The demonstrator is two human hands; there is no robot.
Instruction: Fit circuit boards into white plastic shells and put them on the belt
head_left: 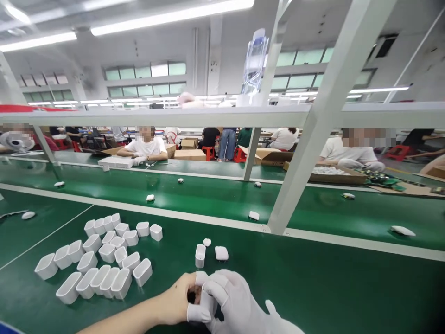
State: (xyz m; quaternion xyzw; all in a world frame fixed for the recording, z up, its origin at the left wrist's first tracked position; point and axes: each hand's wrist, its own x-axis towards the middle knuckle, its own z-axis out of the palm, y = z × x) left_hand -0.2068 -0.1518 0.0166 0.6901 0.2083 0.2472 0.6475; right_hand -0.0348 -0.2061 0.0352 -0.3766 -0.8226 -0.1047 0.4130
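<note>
Green matting [313, 287] covers a long factory bench under bright strip lights, with a white frame post [306, 153] slanting up from a white rail at the bench's middle. At far left, a cluster of white open-topped plastic shells [100, 260] lies on the mat, some upright and some tipped on their sides, packed close and touching one another. Right of the cluster, well apart from it, 1 shell [200, 255] stands upright on end, a flat white cap [221, 253] lies just beside it, and a smaller white piece [207, 241] sits just behind them. Near the bottom edge, the left hand [177, 301] comes in from the lower left on a bare forearm, white cots on its fingertips, fingers curled inward so the fist is nearly closed. It meets the right hand [239, 301], which wears a full white glove and enters from the lower right, its fingers bent over the left hand's fingertips. Between the 2 hands something small and white seems pinched, but I cannot tell what it is, or which hand truly grips it, as the fingers hide it. Beyond the rail, small white parts dot a green conveyor belt [208, 195], and seated people in white shirts work at cardboard boxes [189, 154] on the far side.
</note>
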